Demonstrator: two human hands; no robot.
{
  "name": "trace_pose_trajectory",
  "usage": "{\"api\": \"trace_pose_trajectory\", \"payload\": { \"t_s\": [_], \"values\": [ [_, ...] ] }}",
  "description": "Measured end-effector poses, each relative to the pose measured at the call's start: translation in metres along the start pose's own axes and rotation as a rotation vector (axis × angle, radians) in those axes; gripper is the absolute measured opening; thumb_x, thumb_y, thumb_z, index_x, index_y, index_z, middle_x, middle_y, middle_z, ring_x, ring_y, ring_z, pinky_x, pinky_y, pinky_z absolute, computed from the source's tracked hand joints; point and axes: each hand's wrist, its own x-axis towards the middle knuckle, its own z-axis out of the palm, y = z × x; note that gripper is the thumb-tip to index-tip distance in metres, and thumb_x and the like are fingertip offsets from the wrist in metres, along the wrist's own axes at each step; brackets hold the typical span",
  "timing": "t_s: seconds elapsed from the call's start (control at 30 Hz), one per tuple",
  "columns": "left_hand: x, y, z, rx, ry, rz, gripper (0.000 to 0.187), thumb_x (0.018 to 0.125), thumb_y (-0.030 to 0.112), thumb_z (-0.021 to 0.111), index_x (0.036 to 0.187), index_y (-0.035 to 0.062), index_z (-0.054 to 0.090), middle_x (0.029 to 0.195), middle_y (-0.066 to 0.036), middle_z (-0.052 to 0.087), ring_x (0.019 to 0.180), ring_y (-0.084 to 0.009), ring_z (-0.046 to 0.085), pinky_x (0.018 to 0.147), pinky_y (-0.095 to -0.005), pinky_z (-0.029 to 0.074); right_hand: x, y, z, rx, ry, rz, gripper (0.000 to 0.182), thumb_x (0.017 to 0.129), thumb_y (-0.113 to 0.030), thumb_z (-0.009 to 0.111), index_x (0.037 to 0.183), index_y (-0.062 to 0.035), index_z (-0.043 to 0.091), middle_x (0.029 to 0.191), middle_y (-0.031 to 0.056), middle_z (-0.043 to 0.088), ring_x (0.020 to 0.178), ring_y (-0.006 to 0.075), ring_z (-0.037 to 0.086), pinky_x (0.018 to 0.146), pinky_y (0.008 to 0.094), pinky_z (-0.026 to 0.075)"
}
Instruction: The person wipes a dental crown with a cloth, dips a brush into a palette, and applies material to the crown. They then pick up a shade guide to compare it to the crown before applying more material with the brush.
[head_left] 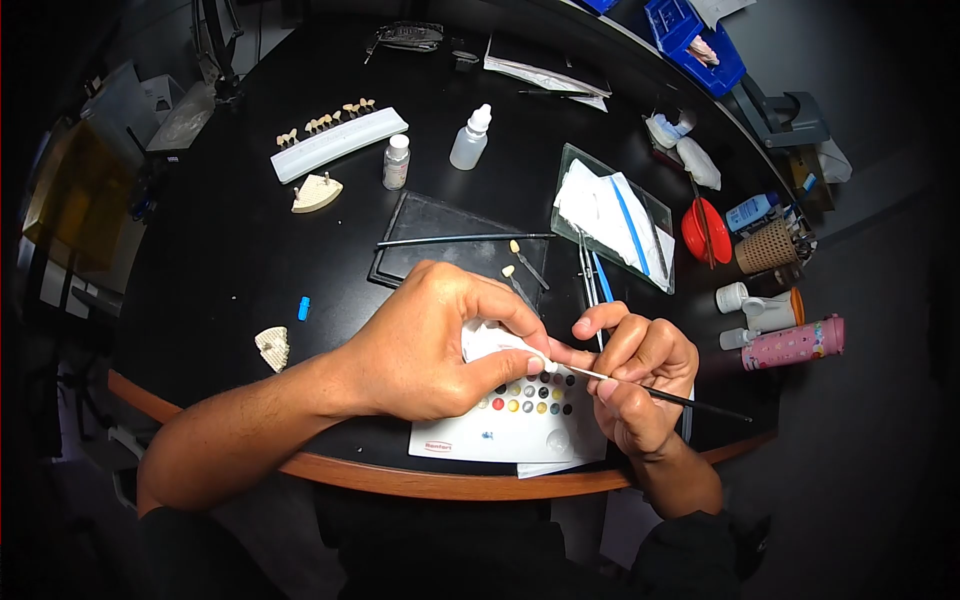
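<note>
My left hand [430,345] pinches a crumpled white tissue [483,340] between thumb and fingers. In my right hand [648,375] is a thin dark-handled brush [705,406], its light front end reaching the tissue at my left fingertips. The bristles are hidden there. Below both hands lies a white palette [455,428] with rows of small coloured wells, partly covered by the left hand. Just beyond the hands, a black tray [425,215] has another brush [450,240] across it and two tooth shade tabs [515,248] at its right side.
A white shade guide [340,145], a small glass bottle [396,163] and a dropper bottle [470,138] stand farther back. Right of centre is a glass slab [567,165] with white paper. A red bowl [706,232] and pink flask [793,343] line the right. Dental model pieces [272,348] lie left.
</note>
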Motion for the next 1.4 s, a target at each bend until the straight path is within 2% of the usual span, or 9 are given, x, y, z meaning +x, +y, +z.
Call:
{"api": "trace_pose_trajectory", "payload": {
  "t_s": [0.17,0.6,1.4],
  "values": [
    [0.0004,0.0021,-0.0012,0.044,-0.011,0.049,0.010,0.083,0.002,0.081,0.093,0.0010,0.081,0.092,-0.013,0.079,0.084,-0.0197,0.074,0.078,-0.0321,0.057,-0.0012,-0.0014,0.0009,-0.063,-0.026,-0.041,0.014,0.085,0.009,0.064,0.078,0.0012,0.055,0.075,0.0155,0.063,0.116,0.0363,0.064,0.096,0.0605,0.061],
    [-0.0002,0.0019,-0.0017,0.064,-0.022,0.073,0.011,0.083,0.001,0.080,0.093,0.0008,0.081,0.091,-0.013,0.079,0.085,-0.0198,0.074,0.077,-0.0324,0.057,-0.0007,-0.0013,-0.0003,-0.192,-0.053,-0.089,0.014,0.080,0.010,0.065,0.076,0.0008,0.056,0.074,0.0149,0.064,0.108,0.0376,0.069,0.091,0.0540,0.065],
    [-0.0005,-0.0005,0.0004,0.075,0.006,0.127,0.011,0.081,0.000,0.081,0.093,0.0002,0.080,0.090,-0.013,0.079,0.084,-0.0210,0.075,0.076,-0.0319,0.058,-0.0011,-0.0024,-0.0007,-0.207,-0.054,-0.099,0.013,0.076,0.009,0.065,0.073,0.0002,0.057,0.071,0.0130,0.064,0.105,0.0378,0.070,0.089,0.0528,0.066]
  ]
}}
